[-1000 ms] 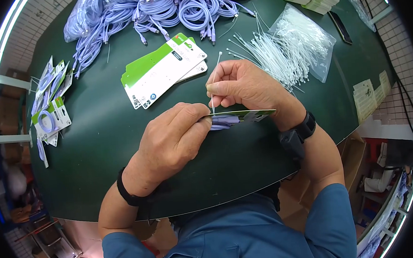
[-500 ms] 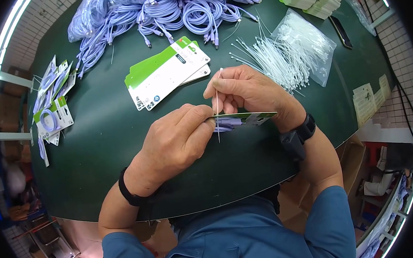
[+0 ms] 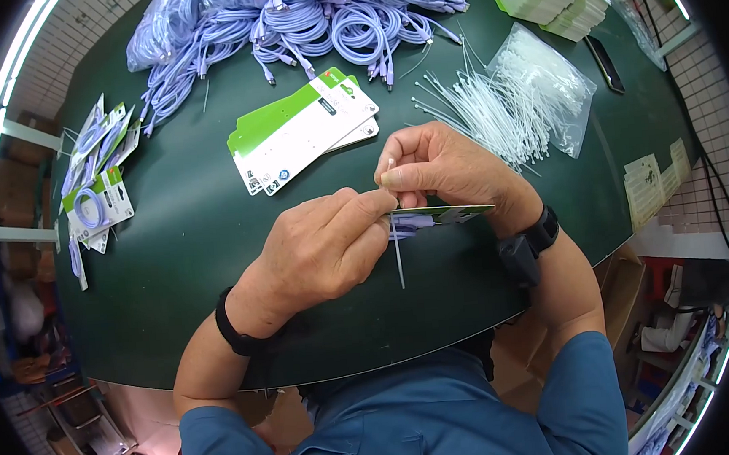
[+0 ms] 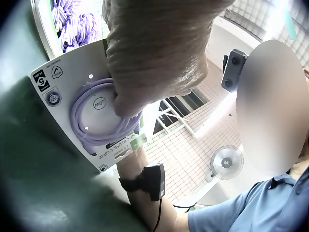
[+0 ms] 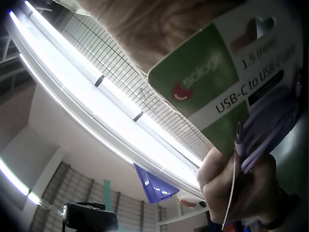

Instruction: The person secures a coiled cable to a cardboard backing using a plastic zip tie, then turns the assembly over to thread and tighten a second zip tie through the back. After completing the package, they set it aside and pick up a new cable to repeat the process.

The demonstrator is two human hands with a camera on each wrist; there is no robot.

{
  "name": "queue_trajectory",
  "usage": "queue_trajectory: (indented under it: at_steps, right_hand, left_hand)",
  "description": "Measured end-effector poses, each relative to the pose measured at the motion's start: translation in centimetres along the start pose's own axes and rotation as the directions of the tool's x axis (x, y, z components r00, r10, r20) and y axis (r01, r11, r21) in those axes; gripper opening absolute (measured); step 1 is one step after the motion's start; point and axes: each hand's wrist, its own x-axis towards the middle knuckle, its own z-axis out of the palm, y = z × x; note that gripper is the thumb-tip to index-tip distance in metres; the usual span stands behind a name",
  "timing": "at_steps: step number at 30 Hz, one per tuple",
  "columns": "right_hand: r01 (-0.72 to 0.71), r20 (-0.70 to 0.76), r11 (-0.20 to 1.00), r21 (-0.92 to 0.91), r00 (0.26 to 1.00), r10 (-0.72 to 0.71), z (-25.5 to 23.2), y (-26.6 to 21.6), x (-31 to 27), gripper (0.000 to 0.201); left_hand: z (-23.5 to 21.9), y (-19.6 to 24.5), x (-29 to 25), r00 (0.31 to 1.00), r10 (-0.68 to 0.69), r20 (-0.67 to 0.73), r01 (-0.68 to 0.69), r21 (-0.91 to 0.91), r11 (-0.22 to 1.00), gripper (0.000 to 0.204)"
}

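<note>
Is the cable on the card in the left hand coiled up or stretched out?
Coiled. In the left wrist view, the purple cable lies in round loops against the card held by the left hand.

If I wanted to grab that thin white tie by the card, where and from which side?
Probably pinch the white tie by its straight tail's tip, coming from the side nearest the person. That tip juts toward them past the card, clear of the left hand gripping the card and the right hand pinching the tie's other end.
</note>
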Motion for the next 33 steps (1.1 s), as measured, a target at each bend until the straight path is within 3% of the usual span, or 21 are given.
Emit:
queue_trajectory:
  at_steps: [5,10,13,14,15,17,18,19,21,22,25,29,33]
  right_hand:
    - [0.022,0.137,1.000,-0.023,0.990,-0.018,-0.9,0.8,0.3,0.016]
    - [0.018,0.101,0.999,-0.031,0.995,-0.015,-0.2,0.3,0.3,0.017]
    - [0.031,-0.227,0.991,-0.132,0.972,-0.060,-0.2,-1.1,-0.3,0.017]
    - [0.020,-0.223,0.990,-0.141,0.974,-0.052,-0.4,-1.2,-0.5,0.017]
    - [0.180,-0.268,0.961,-0.209,0.935,-0.233,-0.7,-1.3,-1.0,0.017]
    - [0.462,-0.298,0.810,-0.363,0.766,-0.570,-0.8,-1.8,-1.7,0.018]
    - [0.454,-0.282,0.810,-0.373,0.776,-0.564,-0.4,-2.0,-1.9,0.018]
    - [0.487,-0.131,0.664,-0.567,0.743,-0.656,0.4,-2.4,-2.1,0.020]
    - [0.530,0.212,0.252,-0.810,0.664,-0.717,2.3,-2.7,-2.2,0.026]
    - [0.533,0.221,0.248,-0.809,0.667,-0.712,2.9,-2.4,-1.9,0.026]
    - [0.392,0.247,0.037,-0.919,0.648,-0.721,4.1,-0.8,-1.1,0.030]
    - [0.420,0.215,0.112,-0.901,0.656,-0.724,3.4,-0.4,-0.7,0.029]
    - [0.452,0.243,0.087,-0.888,0.620,-0.746,3.4,-0.3,-0.6,0.026]
  left_hand:
    - [0.2,-0.1,-0.1,0.999,0.031,-0.027,-0.031,0.015,0.999,0.023]
    - [0.0,-0.3,0.0,0.998,-0.042,-0.051,0.040,-0.040,0.998,0.022]
    - [-0.2,-0.4,0.0,0.990,-0.123,-0.064,0.119,-0.072,0.990,0.018]
    - [-0.2,-0.6,-0.1,0.984,-0.172,-0.053,0.168,-0.077,0.983,0.019]
    - [-0.2,-0.9,-0.3,0.974,-0.223,-0.045,0.219,-0.082,0.972,0.020]
    - [0.0,-1.1,-0.6,0.956,-0.288,-0.060,0.283,-0.087,0.955,0.021]
    - [0.0,-1.1,-0.7,0.943,-0.329,-0.045,0.324,-0.096,0.941,0.021]
    - [0.1,-1.2,-0.8,0.930,-0.367,-0.028,0.363,-0.103,0.926,0.021]
    - [0.4,-1.2,-0.9,0.911,-0.412,-0.020,0.407,-0.111,0.907,0.022]
    - [0.5,-1.3,-1.0,0.909,-0.416,-0.033,0.410,-0.124,0.904,0.021]
    - [0.7,-1.3,-1.2,0.904,-0.423,-0.052,0.412,-0.154,0.898,0.019]
    - [0.5,-1.2,-1.4,0.885,-0.466,-0.011,0.459,-0.149,0.876,0.024]
    - [0.6,-1.4,-1.5,0.895,-0.444,-0.040,0.432,-0.169,0.886,0.023]
